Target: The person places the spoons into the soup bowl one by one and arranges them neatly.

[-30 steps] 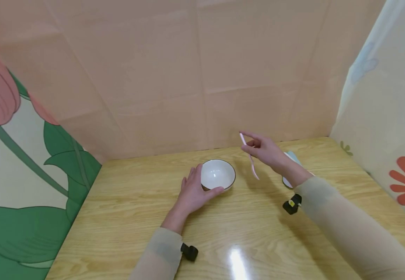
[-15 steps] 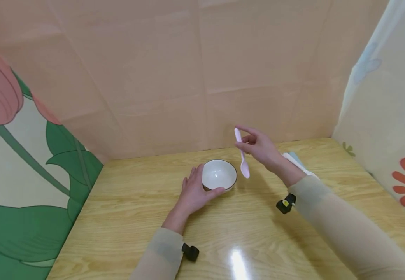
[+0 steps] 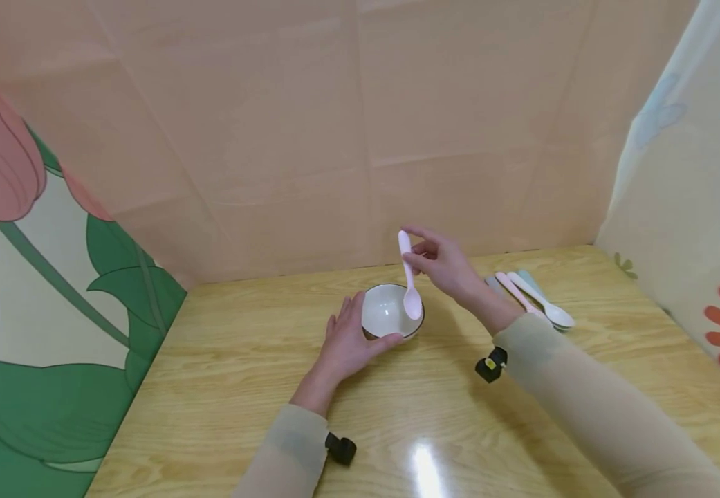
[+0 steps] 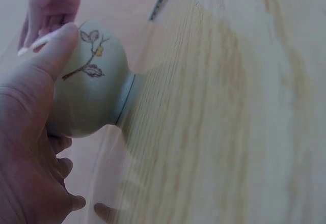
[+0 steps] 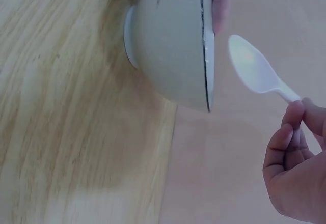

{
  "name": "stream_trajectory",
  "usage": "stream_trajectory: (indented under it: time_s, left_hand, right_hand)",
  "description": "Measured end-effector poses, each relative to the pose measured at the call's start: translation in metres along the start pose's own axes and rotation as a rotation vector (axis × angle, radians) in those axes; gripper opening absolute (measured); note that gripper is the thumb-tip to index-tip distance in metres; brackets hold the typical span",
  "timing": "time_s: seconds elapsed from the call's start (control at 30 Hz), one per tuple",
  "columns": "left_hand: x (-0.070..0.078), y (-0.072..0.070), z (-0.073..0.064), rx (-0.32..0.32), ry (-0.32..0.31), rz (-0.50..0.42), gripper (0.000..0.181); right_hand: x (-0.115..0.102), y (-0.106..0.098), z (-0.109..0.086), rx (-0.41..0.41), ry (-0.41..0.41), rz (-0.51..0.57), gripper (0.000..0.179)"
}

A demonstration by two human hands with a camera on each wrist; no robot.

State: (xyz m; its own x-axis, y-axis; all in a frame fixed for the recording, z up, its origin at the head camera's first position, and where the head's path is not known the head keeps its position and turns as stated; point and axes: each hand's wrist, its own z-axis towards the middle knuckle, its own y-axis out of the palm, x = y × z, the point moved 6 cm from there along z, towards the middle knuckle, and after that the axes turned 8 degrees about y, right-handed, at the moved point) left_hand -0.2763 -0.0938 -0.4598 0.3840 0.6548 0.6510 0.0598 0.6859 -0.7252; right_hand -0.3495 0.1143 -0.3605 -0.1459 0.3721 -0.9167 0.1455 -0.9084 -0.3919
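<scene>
A white bowl [image 3: 380, 312] with a dark rim stands upright on the wooden table, a leaf-and-branch pattern on its outer wall [image 4: 91, 74]. My left hand [image 3: 348, 339] holds it from the near left side, the thumb along the near rim and the fingers round the left wall. Between thumb and fingers my right hand [image 3: 448, 268] pinches a pale pink spoon [image 3: 413, 304] by its handle. That spoon hangs bowl-end down above the right part of the bowl's opening. In the right wrist view the spoon's bowl-end [image 5: 250, 63] is apart from the rim.
Several other spoons lie side by side to the right of the right hand: a white spoon [image 3: 543, 301], a pink spoon [image 3: 518, 290], a teal spoon [image 3: 529, 281] and a grey one. A peach backdrop [image 3: 285, 207] rises behind the table's far edge.
My right hand has moved left, bringing the spoon from right of the bowl to above its opening and turning its face toward me. Other spoons have come into view. The left hand stays put.
</scene>
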Motion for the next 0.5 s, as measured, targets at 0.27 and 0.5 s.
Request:
stream_trajectory:
  time_s: [0.27,0.5]
  left_hand:
    - [0.001,0.001,0.000,-0.006,0.000,-0.008,0.119]
    - [0.001,0.002,0.000,-0.014,0.002,-0.025,0.117]
  right_hand:
    - [0.003,0.020,-0.002,-0.042,-0.012,-0.014,0.059]
    - [0.008,0.034,0.000,-0.072,-0.034,-0.051,0.058]
